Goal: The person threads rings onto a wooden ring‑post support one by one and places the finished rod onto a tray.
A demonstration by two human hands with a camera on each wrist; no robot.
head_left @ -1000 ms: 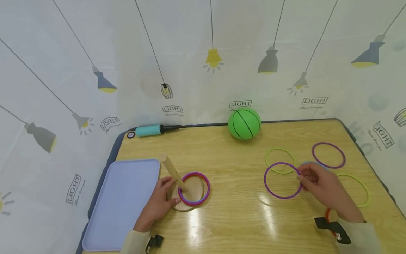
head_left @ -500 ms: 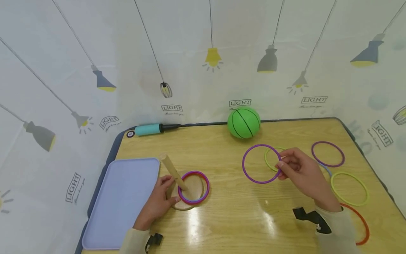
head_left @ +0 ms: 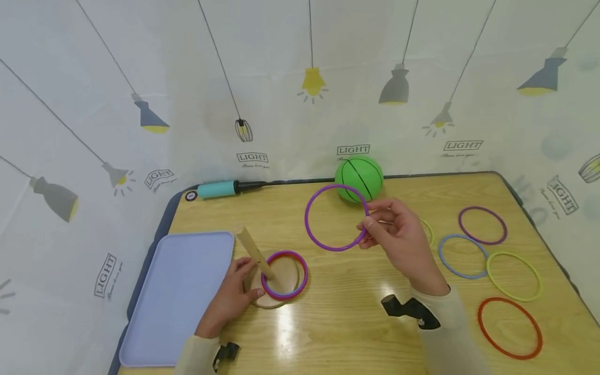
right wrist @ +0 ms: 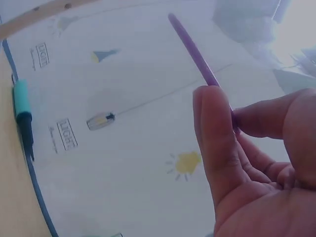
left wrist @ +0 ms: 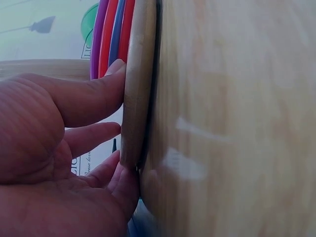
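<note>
My right hand (head_left: 398, 239) pinches a purple plastic ring (head_left: 307, 216) between thumb and fingers, holding it up over the table with part of it overlapping the green ball in the head view. The right wrist view shows this ring edge-on as a thin bar. My left hand (head_left: 234, 294) grips the rim of a round wooden base (left wrist: 136, 108), thumb at the near side and fingers farther round. From the base rises a wooden peg (head_left: 253, 250). Several stacked rings (left wrist: 109, 34) in purple, red and blue lie around the peg, on the base.
On the table's right lie a blue ring (head_left: 439, 252), a red ring (head_left: 480, 316), a purple ring (head_left: 506, 229) and two yellow-green rings, one partly behind my right hand. A lilac tray (head_left: 187, 291) is left; a green ball (head_left: 358, 179) and a turquoise pump (head_left: 217, 189) stand at the back.
My right hand has carried the purple ring leftward and upward from the loose rings, uncovering the blue and red ones. The left hand stays at the base.
</note>
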